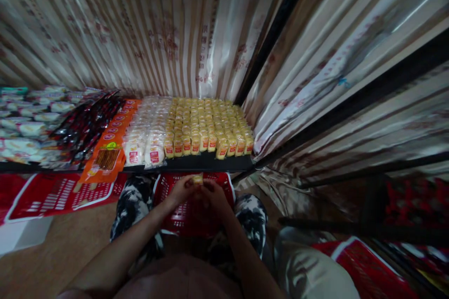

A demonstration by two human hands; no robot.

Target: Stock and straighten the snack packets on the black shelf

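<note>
Above a red plastic basket [177,224] between the knees, my left hand [183,188] and my right hand [213,192] come together. Their fingertips are closed around a small yellow packaged cake [198,179], one hand at each side of it. Just ahead on the black shelf [210,164] stand rows of similar yellow packaged cakes [196,142], upright with red and white labels. To the left of those are rows of round white packaged cakes [154,149] in clear wrap.
An orange snack packet [108,149] overhangs the shelf edge, beside dark shiny packets [87,126] and white packets [31,126]. Red baskets stand at the left [63,194] and lower right [368,266]. Striped plastic sheeting [168,28] and a black pole [273,32] close off the back.
</note>
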